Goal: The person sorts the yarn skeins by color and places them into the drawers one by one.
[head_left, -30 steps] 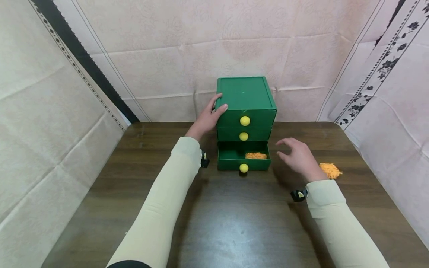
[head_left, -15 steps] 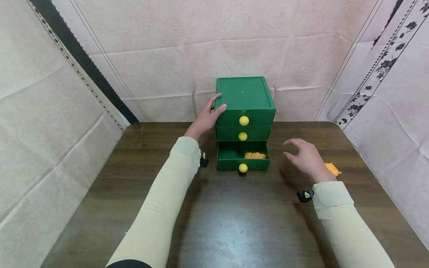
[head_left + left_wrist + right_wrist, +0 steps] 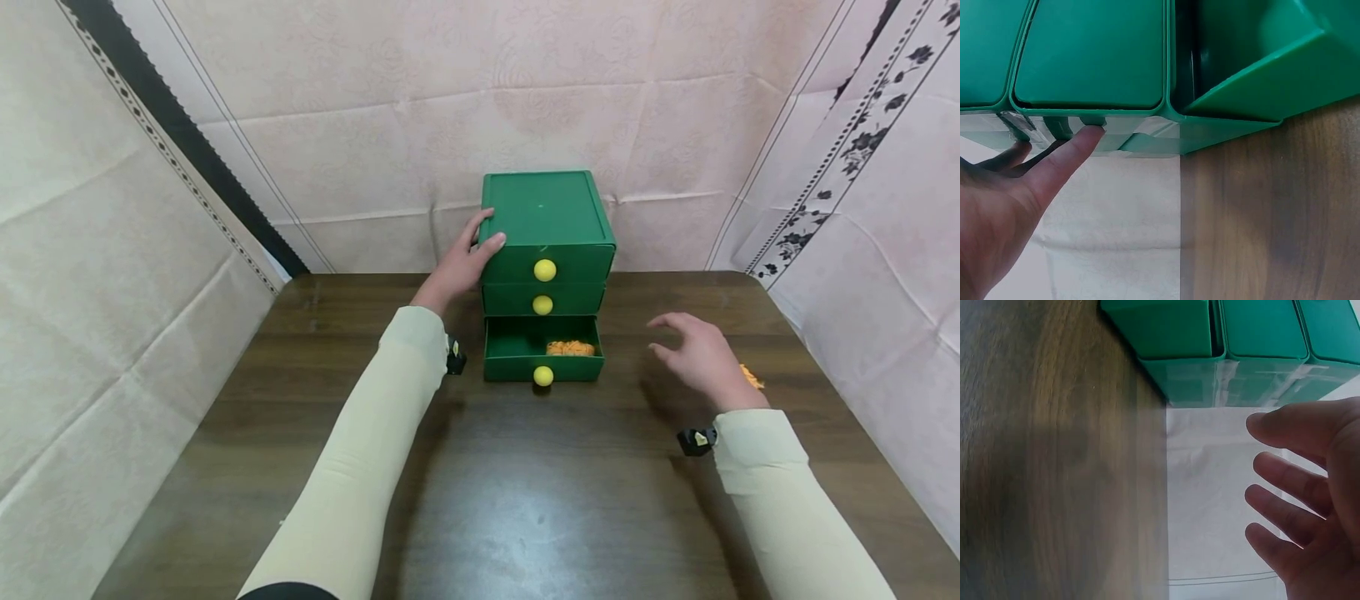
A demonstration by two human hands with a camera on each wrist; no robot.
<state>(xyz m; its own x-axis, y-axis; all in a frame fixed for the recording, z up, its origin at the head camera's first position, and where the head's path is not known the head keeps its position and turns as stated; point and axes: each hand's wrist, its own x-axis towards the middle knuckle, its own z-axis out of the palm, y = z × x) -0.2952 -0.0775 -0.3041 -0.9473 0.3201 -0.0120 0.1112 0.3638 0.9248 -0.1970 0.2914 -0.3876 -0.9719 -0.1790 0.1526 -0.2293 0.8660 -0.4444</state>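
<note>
A green drawer unit [image 3: 547, 208] with yellow round knobs stands at the back of the table. Its bottom drawer [image 3: 510, 369] is pulled out, and an orange bundle of shreds or strands [image 3: 570, 348] lies inside. My left hand [image 3: 459, 265] rests against the unit's left side, its straight fingertips touching the taped wall [image 3: 1129, 134] in the left wrist view. My right hand [image 3: 701, 358] hovers to the right of the unit, apart from it, holding nothing; its fingers are loosely spread in the right wrist view. Behind the right wrist shows part of another yellow-orange bundle [image 3: 752, 377], mostly hidden.
The brown wooden table [image 3: 480, 483] stretches out in front of the unit. Pale patterned cloth [image 3: 375, 150] hangs behind the table and along both sides. The middle drawer's knob [image 3: 542, 305] and the top one's [image 3: 545, 270] sit on closed drawer fronts.
My right hand has drifted to the right, away from the unit, and now covers more of the bundle on the table. My left hand stays in place on the unit's side.
</note>
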